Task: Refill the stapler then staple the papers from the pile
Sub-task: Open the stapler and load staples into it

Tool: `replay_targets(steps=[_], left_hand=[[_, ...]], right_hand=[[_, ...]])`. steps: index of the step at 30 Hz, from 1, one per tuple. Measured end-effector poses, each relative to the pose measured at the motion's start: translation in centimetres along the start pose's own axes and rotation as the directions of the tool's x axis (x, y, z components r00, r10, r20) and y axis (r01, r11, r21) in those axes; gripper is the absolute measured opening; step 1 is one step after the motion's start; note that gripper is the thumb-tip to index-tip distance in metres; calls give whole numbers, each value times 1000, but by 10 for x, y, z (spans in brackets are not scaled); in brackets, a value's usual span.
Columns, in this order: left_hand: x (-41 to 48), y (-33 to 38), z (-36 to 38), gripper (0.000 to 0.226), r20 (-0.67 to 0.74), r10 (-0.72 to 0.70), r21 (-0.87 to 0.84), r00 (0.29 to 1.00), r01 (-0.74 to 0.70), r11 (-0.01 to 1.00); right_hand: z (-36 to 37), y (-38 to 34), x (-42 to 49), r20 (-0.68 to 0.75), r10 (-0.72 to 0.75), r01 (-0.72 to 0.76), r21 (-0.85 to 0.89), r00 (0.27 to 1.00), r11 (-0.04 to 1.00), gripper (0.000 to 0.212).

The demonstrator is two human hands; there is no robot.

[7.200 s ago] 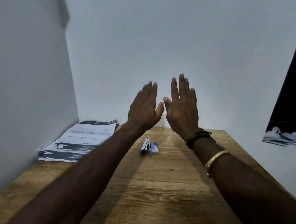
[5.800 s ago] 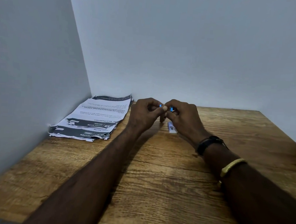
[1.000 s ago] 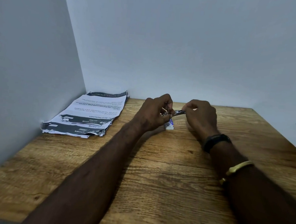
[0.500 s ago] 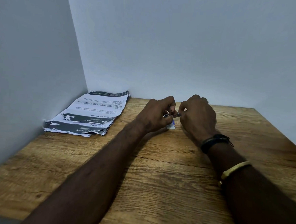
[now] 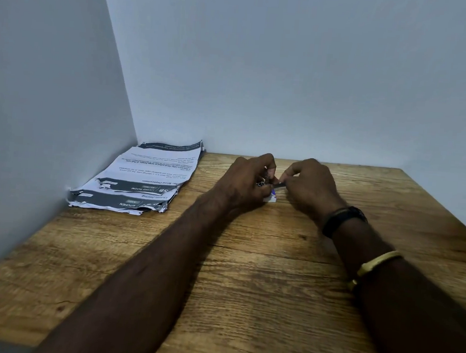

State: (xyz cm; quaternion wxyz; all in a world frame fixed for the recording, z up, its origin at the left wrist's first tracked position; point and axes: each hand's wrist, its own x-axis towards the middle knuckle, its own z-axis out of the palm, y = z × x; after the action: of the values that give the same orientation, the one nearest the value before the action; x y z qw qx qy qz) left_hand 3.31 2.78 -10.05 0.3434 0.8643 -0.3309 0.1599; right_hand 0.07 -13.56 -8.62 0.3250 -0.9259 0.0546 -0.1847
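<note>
- Plain grey walls behind, wooden desk (image 5: 246,287) tucked into a corner.
- Stapler (image 5: 264,182) is pinched in the left hand (image 5: 246,182), mostly hidden, just off the desk.
- A thin metal strip (image 5: 279,184), probably staples, is gripped by the right hand (image 5: 308,187) and touches the stapler.
- Small staple box (image 5: 271,199) is seen under the hands.
- Papers (image 5: 143,178) are stacked well apart at far left, untouched.
- Refill step is judged to be underway; next the strip needs to be lined up, slid in, stapler snapped closed.
</note>
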Motion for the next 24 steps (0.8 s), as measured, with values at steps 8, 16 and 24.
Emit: replay_targets(steps=[8, 16, 24], left_hand=[[-1, -3, 1, 26, -24, 27, -46, 999, -28, 999], [-1, -5, 2, 28, -46, 24, -47, 999, -26, 999], [-2, -3, 2, 29, -56, 54, -32, 997, -56, 998]], right_hand=[[0, -2, 4, 93, 102, -117, 180, 990, 977, 17], [4, -5, 8, 71, 103, -113, 156, 992, 981, 20], [7, -4, 7, 4, 99, -99, 31, 995, 995, 24]])
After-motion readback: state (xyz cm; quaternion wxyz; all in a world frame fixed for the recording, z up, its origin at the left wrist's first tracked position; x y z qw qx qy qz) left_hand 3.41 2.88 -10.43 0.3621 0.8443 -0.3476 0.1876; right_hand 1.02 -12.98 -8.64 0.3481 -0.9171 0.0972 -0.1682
